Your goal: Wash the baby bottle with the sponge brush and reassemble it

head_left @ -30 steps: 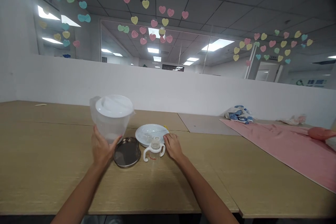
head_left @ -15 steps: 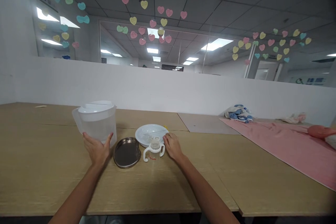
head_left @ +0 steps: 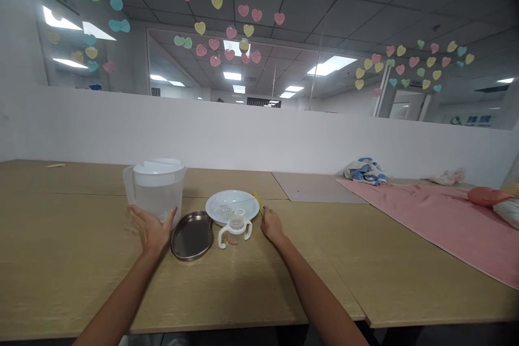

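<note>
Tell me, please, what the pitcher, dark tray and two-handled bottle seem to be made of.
Pitcher: probably plastic, matte and translucent, its wall cloudy white.
Tray: likely metal, smooth and dark grey, with a bright, shiny edge.
Bottle: clear glass or plastic, as the table shows through; its opaque white handles look plastic.

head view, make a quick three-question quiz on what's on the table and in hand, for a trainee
1. Which thing does the left hand touch? a) heart-shaped note, b) lidded jug, c) pink cloth
2. True or false: in the picture, the metal tray lies to the right of the white dish.
3. What stands directly in front of the white dish?

Key: 1. b. 2. False; it lies to the left. 3. A clear bottle with two white handles.
</note>
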`<action>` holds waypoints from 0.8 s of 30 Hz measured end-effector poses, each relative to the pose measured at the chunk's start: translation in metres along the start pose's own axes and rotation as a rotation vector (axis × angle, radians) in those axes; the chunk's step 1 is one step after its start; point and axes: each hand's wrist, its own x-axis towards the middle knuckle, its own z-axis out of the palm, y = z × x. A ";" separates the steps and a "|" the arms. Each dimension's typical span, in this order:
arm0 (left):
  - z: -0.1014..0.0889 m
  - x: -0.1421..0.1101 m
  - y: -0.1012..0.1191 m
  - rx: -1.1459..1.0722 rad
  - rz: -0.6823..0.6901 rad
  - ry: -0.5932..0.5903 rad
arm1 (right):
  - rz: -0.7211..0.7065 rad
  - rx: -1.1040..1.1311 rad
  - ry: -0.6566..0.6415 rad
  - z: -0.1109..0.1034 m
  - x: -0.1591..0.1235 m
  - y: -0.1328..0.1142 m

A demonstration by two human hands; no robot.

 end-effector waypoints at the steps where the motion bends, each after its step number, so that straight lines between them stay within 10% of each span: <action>1: -0.002 -0.001 0.011 0.026 -0.059 0.096 | 0.016 0.026 0.023 0.001 0.001 0.001; 5: -0.004 0.000 0.068 -0.094 0.241 0.153 | 0.221 0.198 0.090 -0.005 0.008 0.005; 10: 0.035 0.009 0.124 -0.133 0.334 -0.845 | 0.493 0.261 -0.062 -0.023 0.010 -0.003; 13: 0.062 0.010 0.130 -0.063 0.290 -1.086 | 0.512 0.277 -0.080 -0.028 0.010 -0.006; 24: 0.052 0.030 0.141 -0.126 0.099 -1.137 | 0.514 0.407 0.066 -0.018 0.013 0.000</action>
